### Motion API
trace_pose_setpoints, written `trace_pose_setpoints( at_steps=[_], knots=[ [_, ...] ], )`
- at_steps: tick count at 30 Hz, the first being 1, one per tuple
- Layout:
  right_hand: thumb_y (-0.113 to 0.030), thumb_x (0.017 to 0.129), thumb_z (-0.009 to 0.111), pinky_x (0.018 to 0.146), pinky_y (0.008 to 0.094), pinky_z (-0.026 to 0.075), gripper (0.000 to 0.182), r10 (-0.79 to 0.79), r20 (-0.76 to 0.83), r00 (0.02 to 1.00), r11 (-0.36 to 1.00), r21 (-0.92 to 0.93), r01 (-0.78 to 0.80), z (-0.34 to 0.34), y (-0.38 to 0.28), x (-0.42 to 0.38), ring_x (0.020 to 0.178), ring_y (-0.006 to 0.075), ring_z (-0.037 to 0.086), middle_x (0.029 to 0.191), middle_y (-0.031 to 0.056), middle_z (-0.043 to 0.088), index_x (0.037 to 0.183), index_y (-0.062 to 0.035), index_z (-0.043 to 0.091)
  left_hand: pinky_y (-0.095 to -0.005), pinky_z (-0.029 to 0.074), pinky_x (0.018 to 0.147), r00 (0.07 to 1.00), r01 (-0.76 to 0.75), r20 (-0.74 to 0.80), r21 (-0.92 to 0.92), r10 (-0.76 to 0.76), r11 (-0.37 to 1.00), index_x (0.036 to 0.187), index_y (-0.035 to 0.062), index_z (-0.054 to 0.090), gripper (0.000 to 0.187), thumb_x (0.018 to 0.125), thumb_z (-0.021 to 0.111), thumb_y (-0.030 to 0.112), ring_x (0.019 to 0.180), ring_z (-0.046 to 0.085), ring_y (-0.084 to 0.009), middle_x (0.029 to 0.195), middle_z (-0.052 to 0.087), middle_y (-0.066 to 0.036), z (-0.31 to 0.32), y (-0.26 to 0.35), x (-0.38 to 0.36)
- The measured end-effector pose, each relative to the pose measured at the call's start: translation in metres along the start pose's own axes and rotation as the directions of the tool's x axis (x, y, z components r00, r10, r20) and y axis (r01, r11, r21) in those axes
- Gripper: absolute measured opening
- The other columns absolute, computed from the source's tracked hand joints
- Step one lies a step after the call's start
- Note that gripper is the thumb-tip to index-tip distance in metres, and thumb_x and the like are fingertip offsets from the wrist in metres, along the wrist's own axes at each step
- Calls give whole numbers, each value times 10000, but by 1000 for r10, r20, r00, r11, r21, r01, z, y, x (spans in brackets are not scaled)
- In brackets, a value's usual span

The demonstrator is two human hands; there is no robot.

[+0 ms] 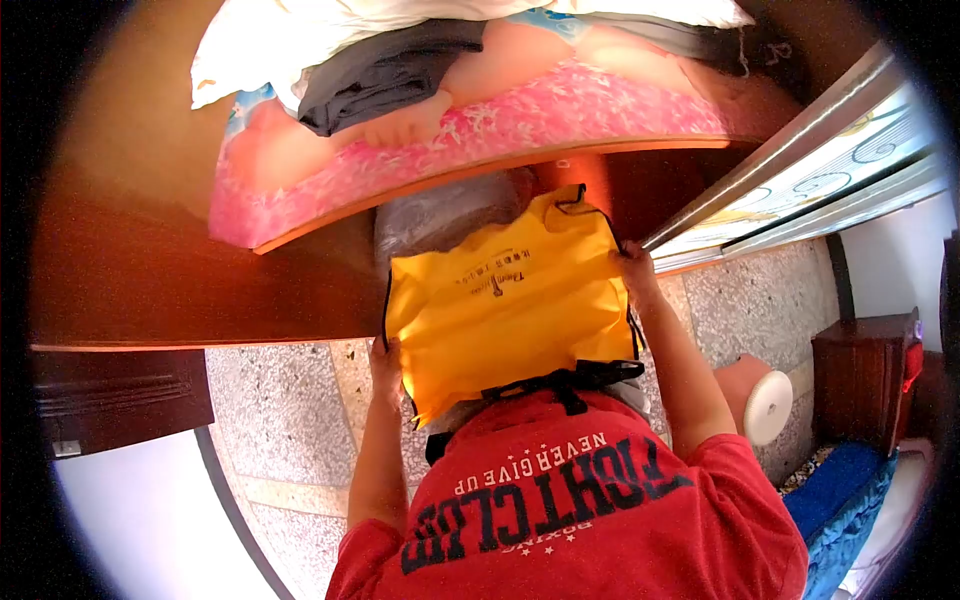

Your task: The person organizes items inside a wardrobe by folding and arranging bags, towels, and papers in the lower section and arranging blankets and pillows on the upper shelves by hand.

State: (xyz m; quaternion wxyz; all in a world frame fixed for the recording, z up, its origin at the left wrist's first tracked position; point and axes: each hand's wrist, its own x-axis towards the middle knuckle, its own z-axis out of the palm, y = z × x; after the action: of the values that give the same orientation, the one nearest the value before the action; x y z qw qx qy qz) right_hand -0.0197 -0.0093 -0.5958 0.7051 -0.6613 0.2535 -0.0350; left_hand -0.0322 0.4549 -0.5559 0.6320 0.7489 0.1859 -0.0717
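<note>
A yellow fabric bag [510,310] with black edging and small dark printing is stretched out in front of my red shirt. My left hand [386,368] grips its left side edge, fingers partly hidden behind the cloth. At the upper right edge, my right hand [638,270] is closed on the bag's side. Black straps [560,381] lie along the bag's near edge, close to my chest. Just beyond the bag, a clear plastic-wrapped bundle [450,215] sits in a brown compartment, partly covered by the yellow cloth.
Above, a shelf with a pink patterned cover [480,140] carries dark folded clothing [390,75] and white fabric [270,45]. A sliding panel [800,190] stands at right. On the speckled floor [280,400] are a round-topped stool [768,407] and a dark wooden cabinet [855,385].
</note>
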Motion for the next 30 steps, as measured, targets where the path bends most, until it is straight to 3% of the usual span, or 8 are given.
trace_pose_setpoints(
  at_steps=[2,5,10,12,21,25,27,30],
  knots=[
    [-38,823,570,595,311,488,122,75,-24,997,989,131,-71,-6,4,-18,690,164,601,820,75,624,923,26,598,-268,451,670,996,84,-24,59,-83,995,1054,18,579,185,908,505,103,781,552,-117,909,616,-34,-6,-7,-1],
    [-68,804,611,691,296,451,180,253,-4,968,942,-226,-247,-21,9,-36,766,151,564,835,55,622,957,26,616,-286,455,597,964,242,40,269,-262,932,1016,19,591,165,900,520,112,692,554,-120,848,625,-28,-21,-30,9],
    [-53,817,592,749,280,449,207,211,143,967,978,-28,-209,-15,-26,-84,817,144,559,904,56,623,1004,36,587,-364,486,656,958,97,186,502,-217,859,1165,-17,513,369,869,575,194,780,589,-247,971,613,-140,-48,-64,20],
    [4,821,552,764,265,445,256,93,254,963,994,-71,-77,-23,-19,-85,857,130,544,955,50,611,1076,33,558,-420,445,894,947,-317,250,840,204,441,1268,-5,441,507,812,605,142,1019,556,-370,1149,544,-247,-46,-54,9],
    [95,771,516,720,241,441,195,-79,334,939,996,70,59,-7,-83,-106,814,98,509,875,-9,557,920,-27,543,-529,237,1059,669,-729,637,662,382,173,1410,144,306,849,696,748,272,1320,295,-337,1440,308,-144,75,161,-22],
    [107,715,509,698,229,435,202,-133,340,931,987,136,91,-12,-103,-116,788,91,509,827,-21,549,840,-51,525,-479,296,1045,622,-768,749,527,227,364,1379,122,377,784,709,742,300,1272,388,-323,1375,412,-168,89,136,34],
    [105,705,506,658,216,417,176,-135,249,959,982,165,95,-15,-105,-118,725,85,499,770,-21,533,782,-53,497,-402,408,959,684,-640,711,692,-161,334,1277,91,511,620,728,736,270,1132,535,-322,1190,577,-181,91,124,55],
    [86,680,522,595,217,402,150,-74,112,991,977,207,49,-30,-90,-109,642,95,496,707,-10,528,734,-51,493,-317,486,812,669,-547,743,495,-3,675,1124,38,609,423,756,724,211,921,635,-258,982,666,-135,78,103,68]
  ],
)
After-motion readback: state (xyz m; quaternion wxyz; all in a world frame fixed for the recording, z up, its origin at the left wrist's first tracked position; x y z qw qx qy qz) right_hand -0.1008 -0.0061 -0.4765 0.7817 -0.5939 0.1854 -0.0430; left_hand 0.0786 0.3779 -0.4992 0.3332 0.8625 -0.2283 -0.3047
